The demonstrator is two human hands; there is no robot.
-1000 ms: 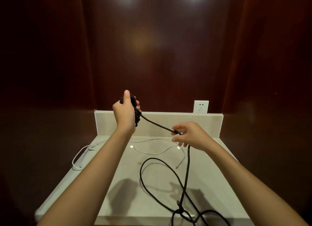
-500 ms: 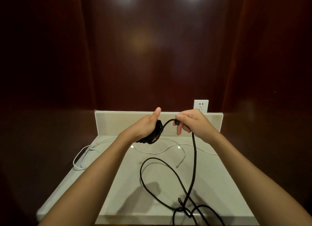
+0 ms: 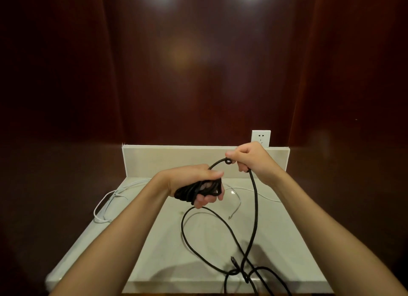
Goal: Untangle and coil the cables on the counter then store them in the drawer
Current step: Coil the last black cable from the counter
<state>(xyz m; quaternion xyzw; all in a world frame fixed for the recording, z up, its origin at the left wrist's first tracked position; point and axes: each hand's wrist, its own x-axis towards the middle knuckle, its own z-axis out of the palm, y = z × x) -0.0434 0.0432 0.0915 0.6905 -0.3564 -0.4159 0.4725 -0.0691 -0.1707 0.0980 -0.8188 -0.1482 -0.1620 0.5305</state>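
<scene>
Black cable (image 3: 256, 209) fills both our hands above the pale counter (image 3: 154, 251). Our left hand (image 3: 194, 181) curls round a bundle of wound loops, and our right hand (image 3: 251, 158) pinches the strand just beyond it, up by the backsplash (image 3: 176, 158). From there the slack drops to the near edge, where it lies crossed over itself. We see a white cable (image 3: 106, 198) sprawled loose at far left; a wall socket (image 3: 261, 138) sits behind.

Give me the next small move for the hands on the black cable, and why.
Probably lay the arc pinched by the right hand over the coil in the left hand as another wrap: much black cable lies loose on the counter.
</scene>
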